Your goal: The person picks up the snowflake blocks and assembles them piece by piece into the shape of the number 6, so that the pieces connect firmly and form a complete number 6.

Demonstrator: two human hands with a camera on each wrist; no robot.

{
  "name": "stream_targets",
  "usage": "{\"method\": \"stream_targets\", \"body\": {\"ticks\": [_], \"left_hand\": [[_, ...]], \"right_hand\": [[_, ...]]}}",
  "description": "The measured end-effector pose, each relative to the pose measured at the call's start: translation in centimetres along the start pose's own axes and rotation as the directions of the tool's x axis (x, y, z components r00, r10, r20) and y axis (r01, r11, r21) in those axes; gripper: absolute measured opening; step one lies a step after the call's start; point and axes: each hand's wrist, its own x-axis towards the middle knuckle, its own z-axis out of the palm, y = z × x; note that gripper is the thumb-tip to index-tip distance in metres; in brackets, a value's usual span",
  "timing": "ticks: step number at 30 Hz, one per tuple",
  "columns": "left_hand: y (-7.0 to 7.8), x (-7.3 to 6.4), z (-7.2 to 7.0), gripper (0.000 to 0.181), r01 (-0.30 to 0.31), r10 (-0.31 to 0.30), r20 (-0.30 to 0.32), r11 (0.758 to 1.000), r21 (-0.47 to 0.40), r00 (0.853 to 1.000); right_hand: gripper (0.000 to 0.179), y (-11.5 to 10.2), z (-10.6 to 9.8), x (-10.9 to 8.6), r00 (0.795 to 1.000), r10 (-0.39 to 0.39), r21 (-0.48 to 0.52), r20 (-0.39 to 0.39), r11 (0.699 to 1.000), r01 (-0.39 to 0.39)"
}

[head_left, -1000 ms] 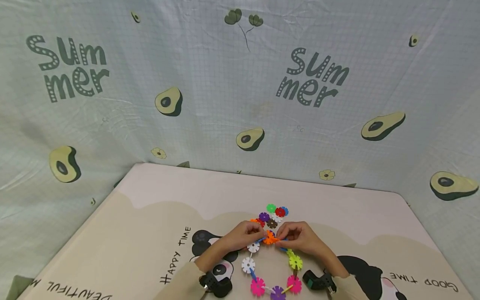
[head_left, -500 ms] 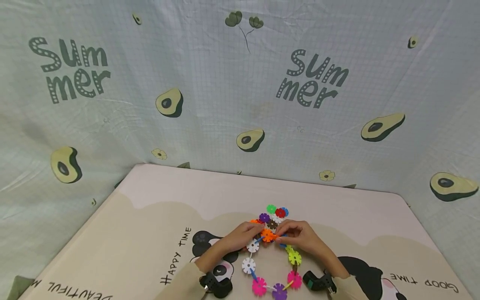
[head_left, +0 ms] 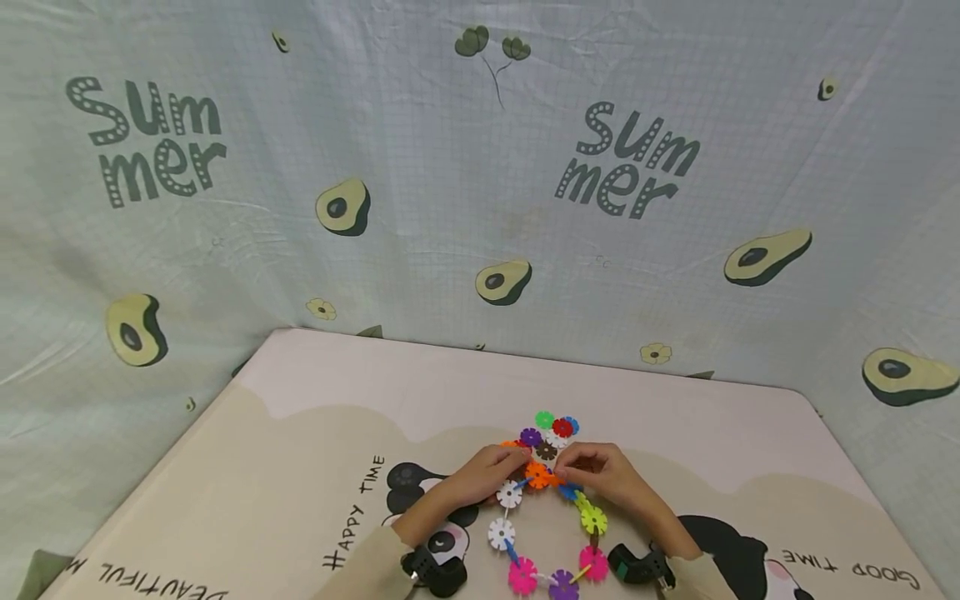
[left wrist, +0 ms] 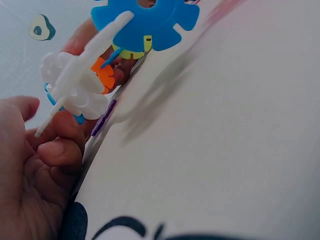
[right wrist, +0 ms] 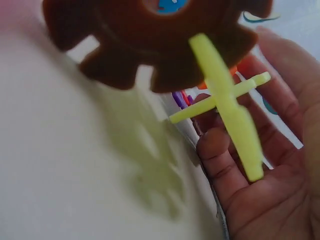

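Note:
A ring of linked plastic snowflake discs hangs partly lifted between the hands. My right hand (head_left: 603, 471) pinches an orange snowflake disc (head_left: 554, 481) at the ring's far side, beside another orange disc (head_left: 537, 476). My left hand (head_left: 487, 475) is at the ring's far left, near a white disc (head_left: 509, 495); its fingers curl behind a white disc (left wrist: 75, 90) in the left wrist view, and their contact is hidden. A blue disc (left wrist: 150, 27) looms there too. In the right wrist view a brown disc (right wrist: 145, 55) and a yellow disc (right wrist: 230, 105) seen edge-on hang before the palm.
Loose discs lie just beyond the hands, including a green disc (head_left: 544, 419), a red disc (head_left: 562, 427) and a purple disc (head_left: 530, 437). A printed tablecloth (head_left: 300, 475) covers the table, and a patterned curtain (head_left: 420, 167) hangs behind it.
My left thumb and fingers have drawn back from the orange disc, which they were touching one second ago. My right hand stays at the orange disc; the ring has shifted slightly.

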Motion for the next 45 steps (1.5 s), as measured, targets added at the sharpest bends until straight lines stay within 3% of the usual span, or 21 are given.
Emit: {"method": "stream_targets", "body": {"ticks": [6, 11, 15, 19, 26, 33, 38, 41, 45], "left_hand": [[-0.5, 0.0, 0.0, 0.029, -0.033, 0.038, 0.038, 0.992, -0.118, 0.999], [-0.7, 0.1, 0.1, 0.026, -0.056, 0.063, 0.047, 0.990, -0.133, 0.997], [-0.6, 0.1, 0.1, 0.024, -0.080, 0.086, 0.038, 0.988, -0.131, 0.996], [-0.6, 0.0, 0.2, 0.022, -0.086, 0.092, 0.036, 0.986, -0.144, 0.995], [-0.5, 0.1, 0.2, 0.021, -0.083, 0.090, 0.042, 0.985, -0.149, 0.995], [-0.6, 0.1, 0.1, 0.020, -0.081, 0.087, 0.055, 0.991, -0.105, 0.995], [-0.6, 0.2, 0.0, 0.019, -0.088, 0.089, 0.019, 0.995, -0.037, 0.996], [-0.6, 0.2, 0.1, 0.019, -0.069, 0.070, 0.020, 0.996, -0.059, 0.997], [-0.5, 0.1, 0.0, 0.018, -0.060, 0.063, 0.036, 0.994, -0.090, 0.997]], "right_hand": [[0.013, -0.4, 0.1, 0.0, 0.996, 0.083, -0.039, -0.040, 0.996, -0.085], [0.013, -0.5, 0.1, 0.0, 0.980, 0.145, -0.075, -0.139, 0.985, -0.156], [0.016, -0.4, 0.0, 0.2, 0.977, 0.174, -0.084, -0.124, 0.979, -0.185], [0.015, -0.3, 0.0, 0.5, 0.984, 0.160, -0.123, -0.078, 0.978, -0.169], [0.016, -0.5, 0.4, 1.3, 0.985, 0.159, -0.239, -0.074, 0.956, -0.172], [0.021, -0.2, 0.4, 1.8, 0.998, 0.054, -0.320, 0.009, 0.946, -0.049], [0.021, -0.4, 0.3, 1.6, 0.995, 0.097, -0.300, 0.001, 0.949, -0.092], [0.022, -0.5, 0.1, 1.3, 0.987, 0.156, -0.234, -0.022, 0.959, -0.157], [0.018, -0.3, -0.4, 1.1, 0.983, 0.182, -0.147, -0.031, 0.972, -0.185]]}}
